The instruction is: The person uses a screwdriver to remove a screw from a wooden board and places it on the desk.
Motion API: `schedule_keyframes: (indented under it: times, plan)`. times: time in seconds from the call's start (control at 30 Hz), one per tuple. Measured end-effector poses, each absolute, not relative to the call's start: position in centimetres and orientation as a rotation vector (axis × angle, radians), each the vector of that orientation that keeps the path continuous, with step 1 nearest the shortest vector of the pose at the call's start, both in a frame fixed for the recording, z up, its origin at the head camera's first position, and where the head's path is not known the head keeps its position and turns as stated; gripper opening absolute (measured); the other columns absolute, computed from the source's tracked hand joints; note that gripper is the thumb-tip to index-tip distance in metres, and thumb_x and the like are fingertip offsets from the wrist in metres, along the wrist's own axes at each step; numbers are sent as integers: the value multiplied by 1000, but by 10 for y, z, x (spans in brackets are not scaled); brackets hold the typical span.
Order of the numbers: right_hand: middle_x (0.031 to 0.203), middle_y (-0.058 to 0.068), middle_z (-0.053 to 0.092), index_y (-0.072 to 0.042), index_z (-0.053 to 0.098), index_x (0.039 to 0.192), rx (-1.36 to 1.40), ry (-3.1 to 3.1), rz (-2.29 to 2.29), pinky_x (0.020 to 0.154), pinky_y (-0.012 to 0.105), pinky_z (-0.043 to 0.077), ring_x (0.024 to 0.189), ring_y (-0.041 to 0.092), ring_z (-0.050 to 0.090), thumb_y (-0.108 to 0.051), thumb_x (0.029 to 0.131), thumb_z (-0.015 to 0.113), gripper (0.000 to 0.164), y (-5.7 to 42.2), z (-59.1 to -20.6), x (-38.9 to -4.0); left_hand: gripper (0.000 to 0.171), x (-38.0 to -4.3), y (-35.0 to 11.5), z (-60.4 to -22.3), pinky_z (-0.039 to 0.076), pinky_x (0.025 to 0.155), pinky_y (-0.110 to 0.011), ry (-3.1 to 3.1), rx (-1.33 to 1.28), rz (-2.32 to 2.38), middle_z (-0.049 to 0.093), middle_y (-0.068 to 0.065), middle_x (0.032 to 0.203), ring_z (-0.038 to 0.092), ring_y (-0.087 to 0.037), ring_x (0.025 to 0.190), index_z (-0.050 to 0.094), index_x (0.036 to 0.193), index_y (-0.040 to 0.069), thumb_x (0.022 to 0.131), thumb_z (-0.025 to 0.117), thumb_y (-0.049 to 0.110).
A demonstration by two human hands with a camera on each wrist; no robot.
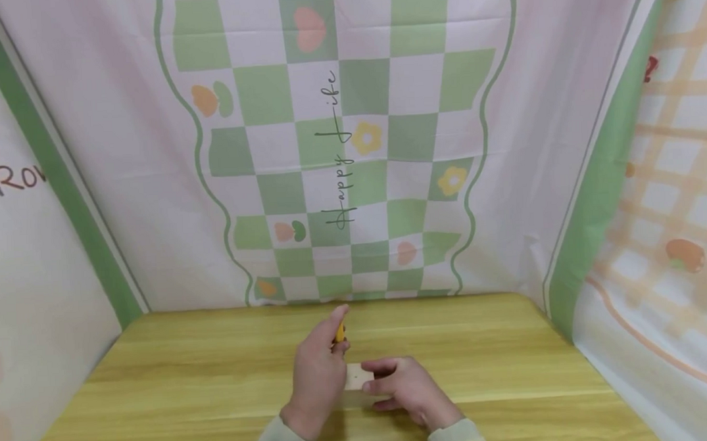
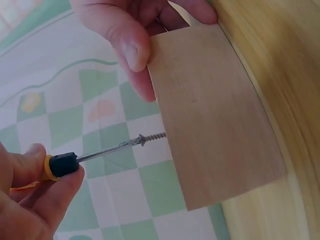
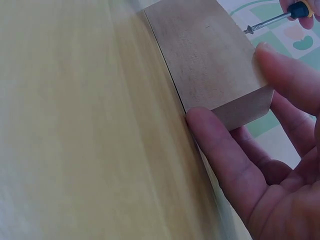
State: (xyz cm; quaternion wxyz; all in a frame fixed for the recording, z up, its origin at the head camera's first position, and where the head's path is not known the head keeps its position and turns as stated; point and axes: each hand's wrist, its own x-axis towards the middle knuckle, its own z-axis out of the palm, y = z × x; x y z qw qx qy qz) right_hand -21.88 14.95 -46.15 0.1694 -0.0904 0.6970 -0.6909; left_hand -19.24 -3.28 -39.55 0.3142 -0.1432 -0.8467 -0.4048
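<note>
Resting on a yellow wood-grain tabletop [image 1: 177, 392], a pale, rectangular wooden block [image 2: 215, 117] is gripped at one end between the thumb and fingers of a person's right hand [image 1: 411, 386]. A slim screwdriver with a metal shaft and a yellow-and-black handle [image 2: 64, 164] is pinched by the curled fingers of the left hand [image 1: 317, 376], just above the block. A silver metal screw [image 2: 153, 137] is met at its head by the screwdriver's tip, and much of its thread is left exposed above the block's upper face; how deep its point is set cannot be told. Pale long sleeves [image 1: 283, 440] are worn on both arms, and the far side is backed by a green-and-white checked fabric hanging [image 1: 366, 184] lettered "Happy Life."
</note>
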Motion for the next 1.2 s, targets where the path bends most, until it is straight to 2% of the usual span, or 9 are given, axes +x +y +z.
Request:
schedule_keyframes:
  times: [0.2,0.3,0.4,0.53,0.63,0.77,1.0,1.2]
  plan:
    - [124,17,63,5,65,124,-257,1990,-1958,75,47,59,98,28,66,-7,84,80,45,149,-462,-219,75,-193,-35,-396,54,69,-29,-2231,-402,-1033,61,3,90,57,-9,77,52,147,20,81,78,-5]
    - [124,17,63,5,65,125,-256,1989,-1958,75,47,59,98,27,66,-6,84,80,44,149,-462,-218,74,-193,-34,-396,52,66,-28,-2237,-411,-976,58,4,87,54,-8,73,52,147,18,81,78,-4]
    - [124,17,63,5,66,124,-258,1993,-1961,75,47,59,99,27,65,-6,84,79,44,149,-463,-218,65,-194,-34,-396,53,65,-27,-2243,-440,-927,58,4,87,55,-9,73,58,141,14,81,79,-2]
    - [125,17,63,5,66,124,-260,1993,-1965,75,47,59,100,27,65,-7,84,80,44,149,-464,-218,56,-196,-40,-393,56,73,-30,-2291,-544,-987,63,0,97,61,-13,84,60,135,13,83,77,-4]
    - [124,17,64,5,66,124,-261,1981,-1975,75,47,59,99,27,65,-6,84,80,44,149,-464,-219,62,-199,-49,-390,56,82,-32,-2359,-671,-1130,65,-2,114,62,-17,101,56,139,17,85,69,-12]
    - [124,18,63,6,65,124,-263,1978,-1985,75,48,59,98,28,65,-5,84,80,44,149,-463,-220,68,-206,-60,-387,55,84,-33,-2425,-831,-1359,63,-1,125,63,-19,108,51,143,26,90,58,-18]
    - [128,19,61,6,65,125,-266,1985,-1967,76,48,59,102,29,64,-6,84,80,45,149,-463,-220,69,-217,-69,-386,56,74,-29,-2470,-920,-1392,63,3,109,66,-12,92,49,146,30,93,59,-13]
    - [129,20,60,5,65,125,-264,1985,-1962,76,48,59,104,30,63,-7,84,80,45,149,-464,-220,80,-216,-70,-387,55,79,-27,-2470,-905,-1419,65,2,106,67,-15,93,33,156,35,95,58,-10]
